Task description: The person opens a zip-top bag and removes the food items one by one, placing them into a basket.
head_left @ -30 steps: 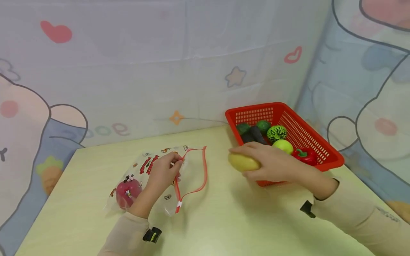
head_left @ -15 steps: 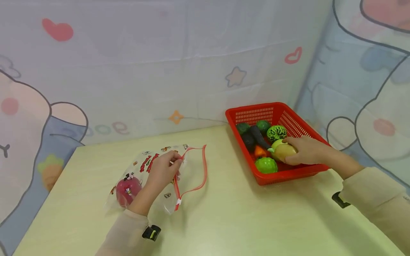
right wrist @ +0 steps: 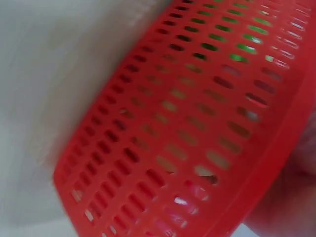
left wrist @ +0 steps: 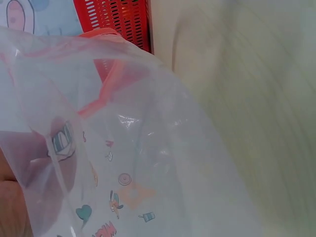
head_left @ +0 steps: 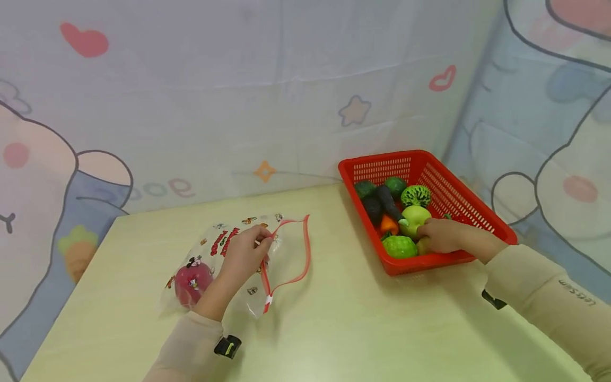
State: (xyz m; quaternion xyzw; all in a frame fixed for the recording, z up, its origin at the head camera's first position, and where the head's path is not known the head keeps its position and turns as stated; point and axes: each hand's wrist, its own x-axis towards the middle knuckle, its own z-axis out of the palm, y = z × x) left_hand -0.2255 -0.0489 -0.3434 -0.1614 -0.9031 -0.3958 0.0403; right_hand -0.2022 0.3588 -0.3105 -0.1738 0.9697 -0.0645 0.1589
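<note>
My left hand (head_left: 245,252) pinches the rim of a clear zip bag (head_left: 221,233) with cartoon prints, whose red-edged mouth gapes to the right. A round pinkish-red fruit (head_left: 192,285) lies inside the bag. In the left wrist view the bag's film covers most of the picture. My right hand (head_left: 444,237) reaches down into the red basket (head_left: 355,212), fingers curled over a yellow mango (head_left: 422,245) that they mostly hide. Against the mango and the hand sits a yellow-green apple (head_left: 414,220). The right wrist view mainly shows the basket's slotted side (right wrist: 148,133).
Also in the basket are a dark eggplant (head_left: 387,201), a green lumpy vegetable (head_left: 400,246), an orange piece (head_left: 389,225), a speckled green gourd (head_left: 416,196) and a red pepper partly behind the hand. A printed cloth wall (head_left: 215,106) borders the pale table (head_left: 324,329).
My right hand has carried the mango from above the table rightward into the basket, and it now sits lower there. The left hand keeps its pinch on the bag.
</note>
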